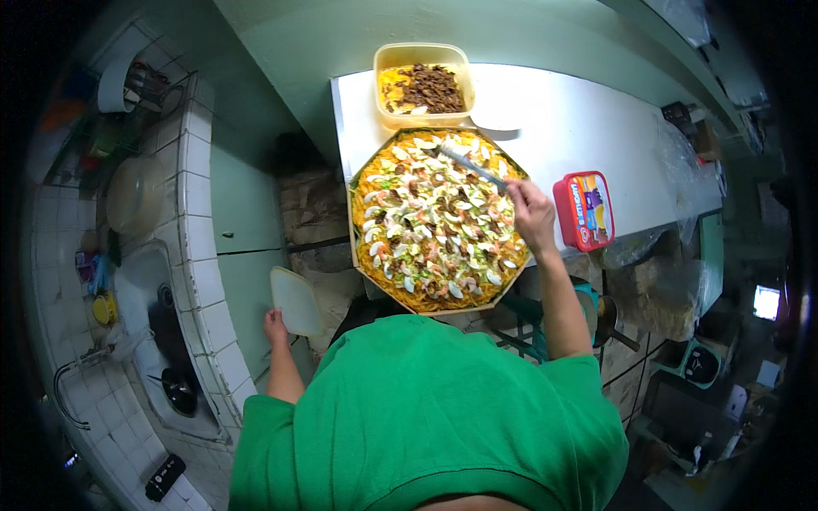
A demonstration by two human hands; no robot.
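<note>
My right hand [532, 209] is closed around the handle of a metal spoon [474, 165]. Its tip reaches over the far part of a large octagonal tray [352, 226], and something brown shows there. Orange noodles [362, 247] fill the tray, topped with egg slices, shrimp, chopped greens and brown bits. Down at the left, my left hand [274, 327] grips the edge of a translucent plastic lid [296, 301], held out beside the table. Behind the tray stands a yellowish plastic container [377, 85] holding brown crumbled topping [432, 88].
The tray's near side overhangs the white table [588, 119]. A red plastic tub [584, 211] sits right of the tray, and a white plate [503, 111] lies near the container. A tiled counter with a sink [141, 281] is at left. Below the table at right is a green stool [532, 341].
</note>
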